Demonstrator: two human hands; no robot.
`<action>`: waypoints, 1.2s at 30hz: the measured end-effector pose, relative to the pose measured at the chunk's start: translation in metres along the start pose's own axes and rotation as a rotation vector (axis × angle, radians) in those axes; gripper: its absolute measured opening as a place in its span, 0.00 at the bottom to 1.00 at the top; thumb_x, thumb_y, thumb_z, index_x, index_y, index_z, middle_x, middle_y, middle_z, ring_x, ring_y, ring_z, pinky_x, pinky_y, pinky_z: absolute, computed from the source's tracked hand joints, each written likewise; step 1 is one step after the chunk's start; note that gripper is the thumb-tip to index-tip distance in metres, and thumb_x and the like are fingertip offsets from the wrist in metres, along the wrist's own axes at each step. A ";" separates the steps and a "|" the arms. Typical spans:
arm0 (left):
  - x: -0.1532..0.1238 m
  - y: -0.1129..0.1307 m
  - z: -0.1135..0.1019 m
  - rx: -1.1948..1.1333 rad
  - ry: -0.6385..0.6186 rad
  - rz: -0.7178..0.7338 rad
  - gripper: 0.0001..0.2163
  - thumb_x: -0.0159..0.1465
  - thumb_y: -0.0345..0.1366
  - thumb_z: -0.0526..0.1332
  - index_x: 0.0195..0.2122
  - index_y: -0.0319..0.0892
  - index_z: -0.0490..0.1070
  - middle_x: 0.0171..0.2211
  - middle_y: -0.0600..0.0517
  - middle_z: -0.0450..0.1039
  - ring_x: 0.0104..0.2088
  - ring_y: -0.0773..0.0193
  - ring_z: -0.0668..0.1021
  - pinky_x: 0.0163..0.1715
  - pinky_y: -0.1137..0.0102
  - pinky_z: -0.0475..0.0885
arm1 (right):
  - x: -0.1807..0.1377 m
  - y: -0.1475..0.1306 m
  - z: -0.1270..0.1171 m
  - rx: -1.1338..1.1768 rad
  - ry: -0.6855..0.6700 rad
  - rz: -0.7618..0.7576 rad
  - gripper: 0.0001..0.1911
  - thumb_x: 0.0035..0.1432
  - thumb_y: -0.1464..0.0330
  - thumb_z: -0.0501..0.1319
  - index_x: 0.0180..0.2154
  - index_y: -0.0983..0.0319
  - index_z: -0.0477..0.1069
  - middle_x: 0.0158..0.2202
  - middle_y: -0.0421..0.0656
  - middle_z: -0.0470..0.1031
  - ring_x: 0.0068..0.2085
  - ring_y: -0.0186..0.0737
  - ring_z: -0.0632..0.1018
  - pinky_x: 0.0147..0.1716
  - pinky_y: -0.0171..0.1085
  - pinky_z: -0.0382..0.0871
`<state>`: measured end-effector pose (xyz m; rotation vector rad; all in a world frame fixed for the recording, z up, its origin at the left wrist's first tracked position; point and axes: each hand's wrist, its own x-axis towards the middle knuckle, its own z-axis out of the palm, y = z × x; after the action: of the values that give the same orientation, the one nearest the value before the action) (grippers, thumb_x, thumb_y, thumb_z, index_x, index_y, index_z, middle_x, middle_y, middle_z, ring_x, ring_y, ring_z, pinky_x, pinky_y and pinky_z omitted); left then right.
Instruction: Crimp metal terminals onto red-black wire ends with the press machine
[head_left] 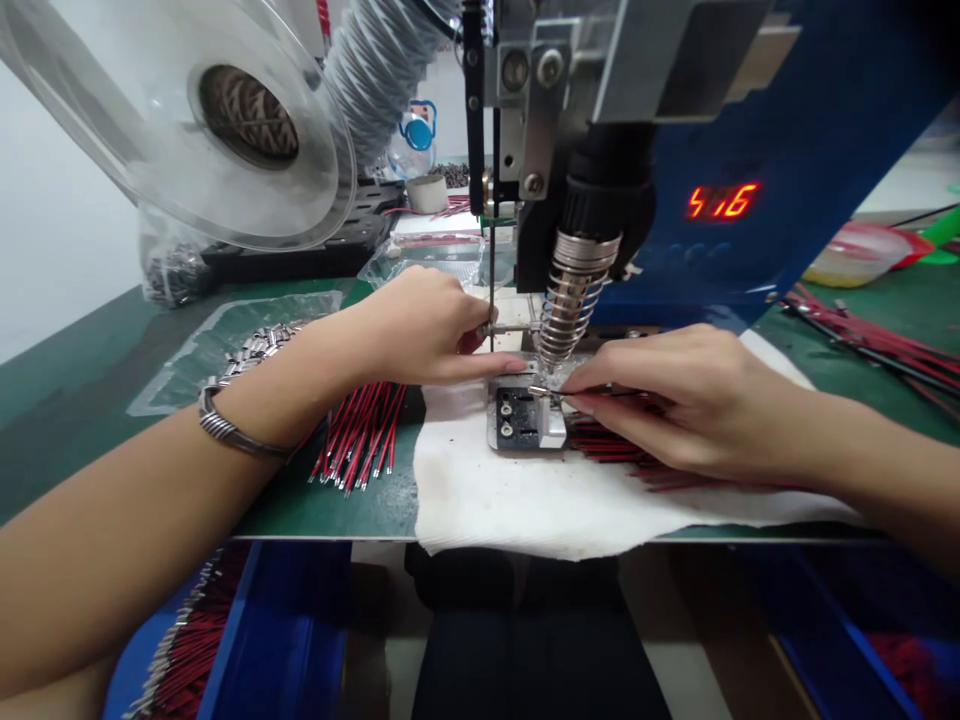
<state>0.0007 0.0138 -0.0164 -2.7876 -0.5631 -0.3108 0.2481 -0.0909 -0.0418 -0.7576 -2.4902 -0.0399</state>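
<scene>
My right hand [682, 405] pinches a thin dark wire [574, 393] between thumb and fingers. The wire's end meets a small silvery metal part [538, 390] at the fixture, under the tip of a spring-wrapped soldering head [574, 295]. My left hand [427, 325] reaches in from the other side. Its thumb is stretched out along the back of the small black fixture [517, 420], apart from the curled fingers beside a thin rod, and nothing shows in its grasp. Red and black wires [364, 435] with bare tips lie below my left wrist; another bundle [611, 440] lies under my right hand.
A white cloth [480, 500] lies under the fixture on the green table [285, 510]. A clear tray of metal parts [255, 345] is at left, below a large clear disc [172, 110]. The blue machine [675, 270] stands at right. Blue bins [277, 620] sit below the table edge.
</scene>
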 end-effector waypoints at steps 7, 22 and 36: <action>0.000 0.001 0.000 -0.007 0.002 -0.002 0.28 0.65 0.60 0.54 0.18 0.43 0.64 0.14 0.52 0.65 0.15 0.66 0.64 0.21 0.66 0.55 | -0.001 -0.002 -0.002 0.001 -0.016 0.018 0.05 0.67 0.71 0.58 0.40 0.61 0.73 0.29 0.41 0.76 0.26 0.34 0.73 0.26 0.36 0.62; 0.000 0.001 0.000 -0.073 -0.041 -0.057 0.29 0.64 0.63 0.53 0.20 0.43 0.67 0.16 0.51 0.66 0.17 0.64 0.65 0.24 0.66 0.56 | -0.002 0.000 -0.002 -0.004 -0.103 0.063 0.06 0.68 0.68 0.58 0.45 0.58 0.72 0.29 0.39 0.77 0.24 0.35 0.73 0.26 0.38 0.61; 0.001 0.002 0.002 -0.088 -0.040 -0.057 0.30 0.66 0.65 0.49 0.20 0.45 0.61 0.14 0.55 0.54 0.19 0.67 0.57 0.24 0.66 0.54 | -0.008 0.001 -0.005 -0.136 -0.177 0.047 0.15 0.68 0.59 0.57 0.52 0.57 0.69 0.20 0.34 0.67 0.18 0.34 0.66 0.21 0.38 0.54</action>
<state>0.0023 0.0126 -0.0183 -2.8723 -0.6546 -0.2998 0.2567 -0.0954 -0.0417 -0.9118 -2.6567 -0.1318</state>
